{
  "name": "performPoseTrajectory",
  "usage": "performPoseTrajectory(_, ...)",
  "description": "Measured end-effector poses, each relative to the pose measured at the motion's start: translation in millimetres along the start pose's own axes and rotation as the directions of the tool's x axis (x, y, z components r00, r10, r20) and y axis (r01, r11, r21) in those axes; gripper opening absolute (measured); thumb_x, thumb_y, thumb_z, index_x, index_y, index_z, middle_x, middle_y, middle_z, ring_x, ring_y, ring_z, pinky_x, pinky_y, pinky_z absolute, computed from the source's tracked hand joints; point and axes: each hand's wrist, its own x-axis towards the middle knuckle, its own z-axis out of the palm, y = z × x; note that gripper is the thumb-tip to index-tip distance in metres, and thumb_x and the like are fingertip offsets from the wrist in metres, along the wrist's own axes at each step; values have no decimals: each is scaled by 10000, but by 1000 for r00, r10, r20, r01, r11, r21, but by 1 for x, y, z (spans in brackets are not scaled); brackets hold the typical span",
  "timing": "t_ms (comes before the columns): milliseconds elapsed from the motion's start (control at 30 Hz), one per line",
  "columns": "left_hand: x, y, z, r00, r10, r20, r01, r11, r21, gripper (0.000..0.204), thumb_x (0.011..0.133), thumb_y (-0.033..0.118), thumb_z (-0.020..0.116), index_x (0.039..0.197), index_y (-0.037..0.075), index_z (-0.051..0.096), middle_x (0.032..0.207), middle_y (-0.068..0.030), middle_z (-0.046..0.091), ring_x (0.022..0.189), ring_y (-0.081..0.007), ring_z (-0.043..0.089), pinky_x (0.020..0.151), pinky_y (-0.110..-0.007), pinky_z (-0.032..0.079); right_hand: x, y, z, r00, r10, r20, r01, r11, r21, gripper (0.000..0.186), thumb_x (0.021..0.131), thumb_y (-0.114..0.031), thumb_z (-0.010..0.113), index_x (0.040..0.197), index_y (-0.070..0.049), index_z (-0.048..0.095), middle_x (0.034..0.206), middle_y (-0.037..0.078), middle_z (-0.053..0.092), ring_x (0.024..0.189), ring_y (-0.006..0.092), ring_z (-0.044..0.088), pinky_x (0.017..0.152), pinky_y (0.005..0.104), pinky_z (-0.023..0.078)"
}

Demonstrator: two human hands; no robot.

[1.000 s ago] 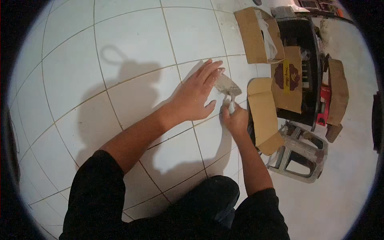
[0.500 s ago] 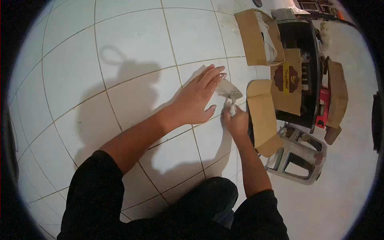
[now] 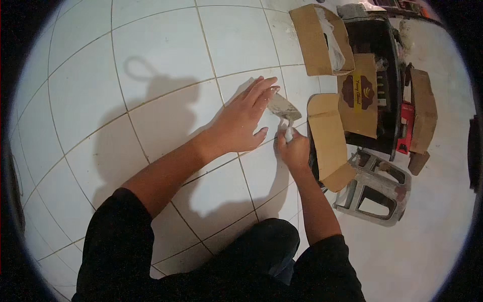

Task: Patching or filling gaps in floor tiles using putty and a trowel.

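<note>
My right hand (image 3: 296,151) is closed around the handle of a small trowel (image 3: 284,106). Its grey metal blade is smeared with a pale residue and points up and left, toward my other hand. My left hand (image 3: 240,121) lies with fingers stretched out and thumb spread, over the white tiled surface (image 3: 166,45). Its fingertips are at the far end of the blade; whether they press on it I cannot tell. Pale specks dot the fingers.
To the right stand an open cardboard box (image 3: 313,43) with white plastic inside, a cardboard flap (image 3: 327,143), a black crate-like holder (image 3: 370,38) with a printed carton (image 3: 358,95), a red box (image 3: 405,128) and a worn grey plastic stool (image 3: 400,201). My bent knee (image 3: 274,239) is below.
The whole scene has shifted slightly up and left in view. Both hands keep nearly the same pose, with the trowel still in my right hand and its blade at my left fingertips.
</note>
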Motion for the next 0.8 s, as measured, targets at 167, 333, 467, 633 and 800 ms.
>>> performPoseTrajectory(167, 1, 4, 2, 999, 37, 5, -37, 999, 1, 823, 721, 80, 754, 1447, -10, 376, 1539, -208, 331, 1434, -454, 337, 1221, -503, 311, 1, 2, -6, 998, 67, 9, -67, 998, -8, 339, 879, -364, 677, 951, -38, 733, 751, 254, 690, 737, 458, 691, 691, 492, 561)
performPoseTrajectory(333, -2, 0, 0, 1000, 1, 0, -1, 1000, -4, 837, 711, 84, 762, 1444, -26, 373, 1552, -202, 313, 1450, -448, 323, 1221, -499, 311, 1, 2, 2, 999, -16, -32, 14, 999, -51, 309, 859, -321, 677, 956, -32, 727, 736, 258, 681, 727, 455, 687, 685, 517, 558)
performPoseTrajectory(467, -3, 4, 4, 997, 31, 71, -32, 999, 6, 807, 761, 139, 749, 1455, -60, 389, 1566, -191, 315, 1468, -427, 315, 1218, -486, 321, -8, 6, -1, 998, 57, 18, -57, 998, -9, 338, 845, -326, 691, 914, 5, 719, 739, 265, 680, 719, 453, 688, 675, 516, 558)
performPoseTrajectory(633, -1, 2, -2, 1000, 19, 0, -19, 1000, -13, 841, 720, 89, 757, 1458, -19, 370, 1547, -211, 322, 1445, -460, 320, 1221, -508, 304, 4, 3, 2, 997, -37, -67, 34, 999, -33, 345, 861, -336, 680, 889, 7, 715, 725, 276, 673, 711, 462, 686, 672, 519, 561)
performPoseTrajectory(800, 3, 1, 6, 999, 47, 5, -47, 999, 9, 827, 729, 92, 756, 1451, -17, 368, 1547, -212, 321, 1439, -455, 330, 1220, -505, 306, 3, 10, 3, 999, -1, -49, 0, 1000, -17, 339, 855, -361, 687, 920, -31, 725, 731, 259, 681, 705, 459, 686, 664, 527, 555)
